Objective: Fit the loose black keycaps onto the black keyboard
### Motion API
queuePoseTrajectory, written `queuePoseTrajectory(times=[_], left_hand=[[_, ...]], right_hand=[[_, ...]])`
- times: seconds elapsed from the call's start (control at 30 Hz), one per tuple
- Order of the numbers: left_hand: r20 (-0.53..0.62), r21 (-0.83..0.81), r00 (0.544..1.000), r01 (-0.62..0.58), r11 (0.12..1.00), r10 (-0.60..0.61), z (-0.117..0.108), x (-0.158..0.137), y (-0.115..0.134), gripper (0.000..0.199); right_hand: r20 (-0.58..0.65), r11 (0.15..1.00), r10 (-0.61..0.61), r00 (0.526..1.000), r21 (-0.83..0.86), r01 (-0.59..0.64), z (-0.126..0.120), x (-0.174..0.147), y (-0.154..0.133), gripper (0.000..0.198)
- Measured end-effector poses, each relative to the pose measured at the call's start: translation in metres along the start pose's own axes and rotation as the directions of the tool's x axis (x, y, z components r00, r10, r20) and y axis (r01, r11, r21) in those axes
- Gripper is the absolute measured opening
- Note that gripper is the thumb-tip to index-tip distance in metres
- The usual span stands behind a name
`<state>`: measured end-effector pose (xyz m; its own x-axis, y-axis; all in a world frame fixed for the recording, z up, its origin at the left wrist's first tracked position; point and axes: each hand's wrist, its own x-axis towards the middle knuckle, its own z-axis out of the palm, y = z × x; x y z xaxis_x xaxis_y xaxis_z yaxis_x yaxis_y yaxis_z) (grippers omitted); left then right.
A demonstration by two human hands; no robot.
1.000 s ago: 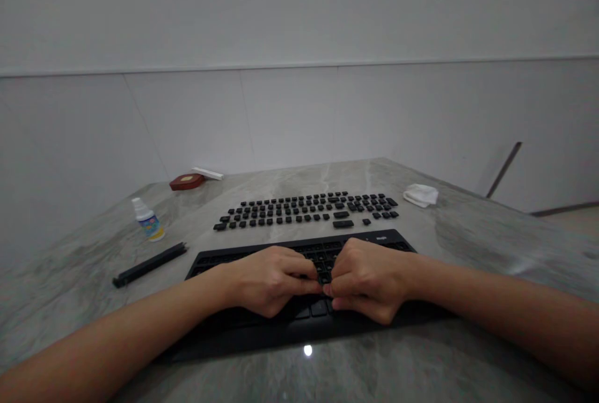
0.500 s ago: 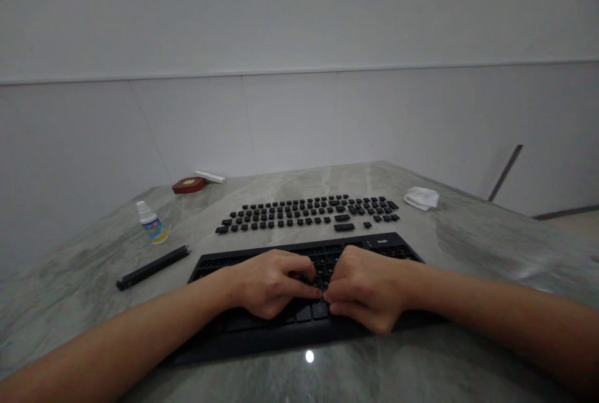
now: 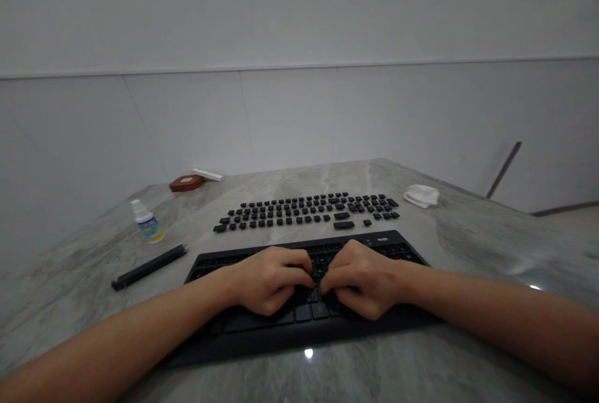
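A black keyboard lies flat in front of me, with key places uncovered in its middle rows. My left hand rests over its middle, fingers bent and fingertips close together at the keys. Facing it, my right hand is curled, its index fingertip down on the keys and the thumb tucked below. A dark keycap shows between the two hands' fingertips. Whether either hand grips a small part is hidden. Beyond the keyboard, loose black keycaps are laid out in rows on the marbled table.
To the left stand a small white spray bottle and, lying flat, a long dark bar-shaped thing. A red-brown case and a white strip lie near the wall. At the right is a folded white cloth.
The fingertips of both hands have moved slightly apart, uncovering a keycap between them. My right index finger now points more steeply down. The view has shifted slightly.
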<state>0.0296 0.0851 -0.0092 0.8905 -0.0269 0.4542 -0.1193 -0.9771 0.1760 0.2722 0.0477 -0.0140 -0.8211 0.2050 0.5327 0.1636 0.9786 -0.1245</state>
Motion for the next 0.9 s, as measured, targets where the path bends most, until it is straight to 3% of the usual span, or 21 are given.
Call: queuePoseTrajectory(times=[0.13, 0.27, 0.37, 0.43, 0.5, 0.57, 0.67, 0.73, 0.8, 0.9], left_hand=[[0.002, 0.021, 1.0, -0.012, 1.0, 0.012, -0.001, 0.0, 0.001, 0.04], [0.02, 0.042, 1.0, -0.015, 0.999, 0.014, -0.002, 0.001, 0.002, 0.044], [0.032, 0.039, 0.999, -0.004, 0.999, 0.003, -0.003, 0.001, 0.003, 0.044], [0.037, 0.042, 0.999, -0.002, 0.999, 0.0, -0.003, 0.002, 0.003, 0.044], [0.051, 0.054, 0.999, 0.0, 0.999, -0.003, -0.004, 0.003, 0.004, 0.043], [0.07, 0.066, 0.997, 0.008, 0.998, -0.012, -0.004, 0.003, 0.004, 0.041], [0.075, 0.062, 0.997, 0.01, 0.998, -0.015, -0.004, 0.003, 0.004, 0.038], [0.07, 0.053, 0.997, 0.003, 0.999, -0.007, -0.004, 0.004, 0.004, 0.039], [0.069, 0.048, 0.998, 0.004, 0.999, -0.008, -0.005, 0.004, 0.005, 0.04], [0.07, 0.043, 0.997, 0.021, 0.999, -0.024, -0.006, 0.004, 0.006, 0.042]], right_hand=[[0.035, 1.0, 0.002, 0.999, -0.023, -0.001, 0.001, -0.002, 0.002, 0.026], [0.116, 0.982, 0.04, 0.992, -0.189, -0.018, 0.001, -0.002, -0.002, 0.02], [0.215, 0.936, 0.172, 0.961, -0.34, -0.091, -0.002, 0.003, -0.009, 0.014], [0.216, 0.889, 0.318, 0.923, -0.407, -0.211, -0.004, 0.007, -0.014, 0.011], [0.161, 0.831, 0.445, 0.881, -0.44, -0.34, -0.007, 0.009, -0.017, 0.009], [0.085, 0.807, 0.482, 0.872, -0.431, -0.404, -0.008, 0.007, -0.016, 0.013], [-0.086, 0.874, 0.356, 0.93, -0.32, -0.365, -0.008, 0.002, -0.013, 0.025], [-0.233, 0.913, 0.286, 0.929, -0.228, -0.338, -0.009, -0.001, -0.009, 0.029], [-0.336, 0.916, 0.319, 0.886, -0.128, -0.379, -0.01, -0.002, -0.006, 0.027], [-0.397, 0.854, 0.5, 0.769, 0.08, -0.514, -0.011, -0.002, -0.001, 0.019]])
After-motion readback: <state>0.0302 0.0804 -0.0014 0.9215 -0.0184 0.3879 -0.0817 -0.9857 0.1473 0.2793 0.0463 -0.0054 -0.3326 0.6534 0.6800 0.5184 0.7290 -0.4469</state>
